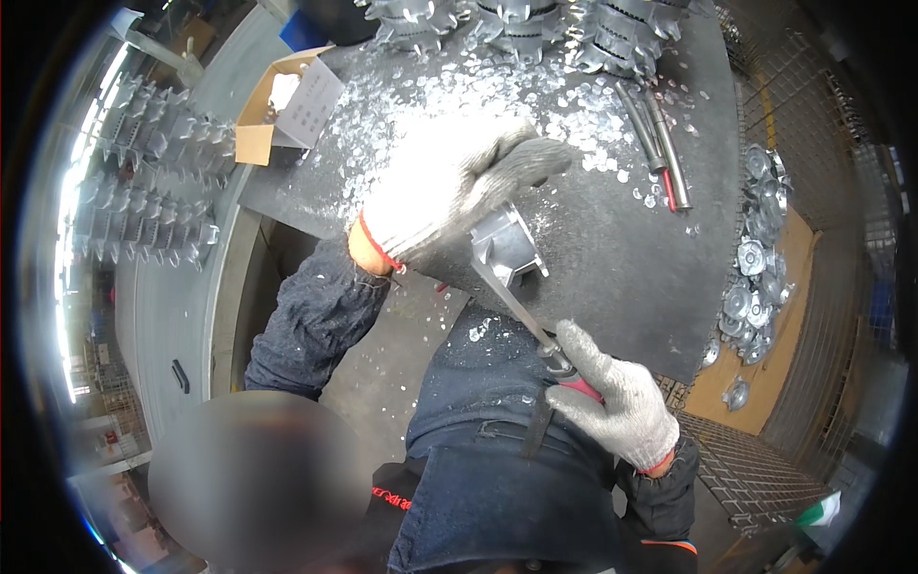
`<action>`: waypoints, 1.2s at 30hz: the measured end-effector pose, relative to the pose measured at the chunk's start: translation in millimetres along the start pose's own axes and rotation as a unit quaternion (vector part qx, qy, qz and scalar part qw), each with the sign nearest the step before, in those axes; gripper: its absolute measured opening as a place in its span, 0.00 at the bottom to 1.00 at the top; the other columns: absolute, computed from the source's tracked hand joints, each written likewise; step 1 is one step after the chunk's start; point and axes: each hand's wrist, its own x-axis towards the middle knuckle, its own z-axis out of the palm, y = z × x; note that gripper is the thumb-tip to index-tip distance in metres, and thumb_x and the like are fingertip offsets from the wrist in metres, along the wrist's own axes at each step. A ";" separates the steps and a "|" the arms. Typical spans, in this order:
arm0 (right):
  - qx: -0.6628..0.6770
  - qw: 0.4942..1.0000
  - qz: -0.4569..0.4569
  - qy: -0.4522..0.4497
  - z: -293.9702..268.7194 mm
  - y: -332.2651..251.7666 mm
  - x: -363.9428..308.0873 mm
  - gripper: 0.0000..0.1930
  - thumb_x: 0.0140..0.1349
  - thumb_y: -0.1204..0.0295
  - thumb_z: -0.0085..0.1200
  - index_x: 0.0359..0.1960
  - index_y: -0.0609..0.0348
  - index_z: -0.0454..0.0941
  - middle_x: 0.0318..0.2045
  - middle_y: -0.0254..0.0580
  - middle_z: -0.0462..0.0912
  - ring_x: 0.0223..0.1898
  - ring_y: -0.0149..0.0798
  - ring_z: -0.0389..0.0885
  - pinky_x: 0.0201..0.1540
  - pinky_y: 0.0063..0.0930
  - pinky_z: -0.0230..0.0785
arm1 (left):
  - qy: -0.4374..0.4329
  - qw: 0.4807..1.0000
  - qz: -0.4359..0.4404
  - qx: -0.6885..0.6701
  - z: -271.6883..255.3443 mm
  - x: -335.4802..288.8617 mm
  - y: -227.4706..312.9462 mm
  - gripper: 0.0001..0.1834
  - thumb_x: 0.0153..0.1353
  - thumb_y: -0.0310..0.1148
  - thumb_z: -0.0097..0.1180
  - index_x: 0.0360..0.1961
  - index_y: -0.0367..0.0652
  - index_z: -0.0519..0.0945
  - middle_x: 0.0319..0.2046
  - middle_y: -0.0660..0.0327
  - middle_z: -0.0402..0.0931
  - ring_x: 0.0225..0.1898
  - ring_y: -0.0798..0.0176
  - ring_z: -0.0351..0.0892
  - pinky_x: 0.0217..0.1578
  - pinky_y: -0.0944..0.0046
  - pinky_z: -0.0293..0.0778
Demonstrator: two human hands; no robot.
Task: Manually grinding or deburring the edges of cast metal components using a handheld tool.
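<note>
A gloved right hand, my right hand [622, 407], is closed around the red handle of a metal file [516, 308]. The file's long, narrow blade slants up and left to a silver cast-metal part [507, 247] near the front edge of the dark table; it appears to touch the part's left side. My left hand [469, 182], in a white knit glove with a red cuff, lies just above the part with its fingers stretched out to the right. The glove is partly washed out by glare. Whether its underside presses on the part is hidden.
Metal flakes [574, 96] litter the dark table [631, 287]. Stacked castings [516, 29] stand along the back. Two rod-like tools [660, 143] lie at right. An open cardboard box [296, 100] sits at back left. Castings [755, 258] fill a wire cage at right.
</note>
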 end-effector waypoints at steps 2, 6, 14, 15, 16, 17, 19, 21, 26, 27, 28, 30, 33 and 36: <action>0.014 1.000 0.005 -0.010 -3.0 -1.5 -11.3 0.43 0.69 0.78 0.75 0.85 0.57 0.69 0.70 0.51 0.87 0.62 0.40 0.91 0.66 0.32 0.82 | -0.038 0.998 0.032 -0.030 -16.0 4.4 -0.1 0.31 0.79 0.46 0.62 0.75 0.38 0.81 0.61 0.52 0.91 0.55 0.55 0.92 0.59 0.57 0.84; 0.116 0.990 0.029 0.075 3.5 6.4 -45.8 0.47 0.67 0.84 0.73 0.87 0.57 0.66 0.67 0.46 0.90 0.59 0.35 0.90 0.65 0.30 0.80 | -0.240 0.968 0.069 -0.025 -59.4 24.8 24.4 0.40 0.59 0.45 0.80 0.71 0.39 0.83 0.59 0.53 0.91 0.55 0.52 0.92 0.58 0.56 0.85; 0.220 0.938 0.195 0.184 7.1 16.5 -90.2 0.48 0.70 0.82 0.67 0.90 0.48 0.60 0.50 0.41 0.94 0.29 0.24 0.84 0.33 0.26 0.83 | -0.246 0.908 0.147 0.304 -68.6 -22.1 85.6 0.38 0.53 0.55 0.80 0.65 0.56 0.87 0.45 0.59 0.83 0.50 0.48 0.85 0.51 0.49 0.81; 0.221 0.938 0.195 0.183 8.4 16.0 -93.3 0.48 0.70 0.82 0.67 0.90 0.48 0.60 0.50 0.41 0.94 0.29 0.24 0.84 0.33 0.26 0.83 | -0.173 0.906 0.173 0.344 -58.4 -31.8 82.6 0.29 0.56 0.47 0.79 0.59 0.54 0.88 0.44 0.59 0.82 0.50 0.50 0.85 0.52 0.50 0.80; 0.228 0.942 0.178 0.168 7.8 17.2 -93.3 0.48 0.70 0.81 0.67 0.90 0.48 0.60 0.48 0.40 0.93 0.29 0.24 0.84 0.32 0.26 0.82 | -0.173 0.906 0.166 0.349 -56.1 -36.8 74.8 0.29 0.56 0.47 0.79 0.59 0.54 0.88 0.44 0.59 0.82 0.50 0.50 0.85 0.52 0.50 0.80; 0.234 0.947 0.161 0.153 7.4 18.0 -93.5 0.48 0.71 0.81 0.68 0.90 0.48 0.59 0.46 0.40 0.93 0.29 0.24 0.84 0.32 0.26 0.82 | -0.190 0.916 0.125 0.330 -56.6 -38.2 64.0 0.25 0.56 0.45 0.78 0.54 0.53 0.87 0.45 0.59 0.82 0.50 0.50 0.85 0.52 0.50 0.80; 0.255 0.947 0.137 0.140 11.9 19.8 -93.4 0.48 0.71 0.81 0.68 0.90 0.48 0.59 0.45 0.39 0.93 0.28 0.24 0.83 0.32 0.26 0.82 | -0.152 0.935 0.094 0.305 -50.5 -41.9 51.2 0.18 0.54 0.36 0.79 0.43 0.49 0.84 0.43 0.58 0.84 0.46 0.49 0.86 0.50 0.52 0.81; 0.281 0.950 0.089 0.105 13.9 22.1 -94.5 0.46 0.71 0.81 0.70 0.89 0.50 0.62 0.56 0.43 0.94 0.31 0.25 0.85 0.36 0.26 0.84 | -0.082 0.968 0.070 0.226 -36.6 -49.1 53.1 0.19 0.51 0.33 0.79 0.42 0.47 0.84 0.41 0.58 0.85 0.43 0.49 0.87 0.47 0.54 0.81; 0.312 0.947 0.051 0.067 23.2 5.4 -86.4 0.45 0.69 0.83 0.74 0.86 0.55 0.67 0.80 0.52 0.78 0.56 0.32 0.92 0.59 0.29 0.85 | 0.074 0.990 -0.123 -0.016 17.1 -59.2 93.5 0.26 0.56 0.42 0.86 0.49 0.42 0.86 0.40 0.52 0.88 0.41 0.47 0.91 0.44 0.50 0.85; 0.268 0.960 0.048 0.061 24.3 2.4 -84.4 0.45 0.69 0.83 0.74 0.86 0.57 0.67 0.79 0.52 0.79 0.60 0.33 0.91 0.62 0.29 0.84 | 0.079 0.988 -0.122 -0.051 28.5 -60.3 92.1 0.28 0.55 0.40 0.88 0.51 0.41 0.86 0.40 0.52 0.87 0.41 0.48 0.91 0.44 0.52 0.85; 0.224 0.972 0.046 0.054 25.0 0.2 -83.0 0.45 0.69 0.83 0.74 0.86 0.58 0.67 0.78 0.51 0.80 0.63 0.35 0.90 0.64 0.30 0.83 | 0.085 0.986 -0.128 -0.069 36.4 -62.0 93.5 0.27 0.55 0.38 0.88 0.51 0.41 0.86 0.39 0.53 0.87 0.40 0.50 0.90 0.43 0.54 0.85; 0.201 0.976 0.061 0.050 25.7 -1.0 -82.5 0.45 0.68 0.83 0.74 0.86 0.60 0.67 0.78 0.51 0.80 0.62 0.35 0.90 0.64 0.29 0.82 | 0.105 0.980 -0.144 -0.089 48.2 -63.0 96.4 0.27 0.56 0.38 0.87 0.51 0.41 0.86 0.39 0.54 0.86 0.39 0.52 0.89 0.42 0.56 0.84; 0.197 0.976 0.080 0.052 25.8 0.4 -79.9 0.45 0.69 0.82 0.74 0.86 0.60 0.66 0.78 0.52 0.80 0.60 0.34 0.91 0.63 0.29 0.83 | 0.121 0.973 -0.163 -0.112 57.7 -66.2 94.3 0.26 0.57 0.38 0.87 0.51 0.41 0.86 0.39 0.54 0.86 0.38 0.53 0.88 0.42 0.56 0.83; 0.181 0.980 0.074 0.044 22.5 -0.9 -71.8 0.44 0.69 0.81 0.75 0.86 0.60 0.67 0.78 0.52 0.81 0.57 0.33 0.92 0.60 0.29 0.84 | 0.111 0.973 -0.165 -0.116 56.0 -64.5 94.4 0.26 0.57 0.38 0.86 0.52 0.41 0.86 0.40 0.54 0.86 0.38 0.53 0.89 0.42 0.56 0.84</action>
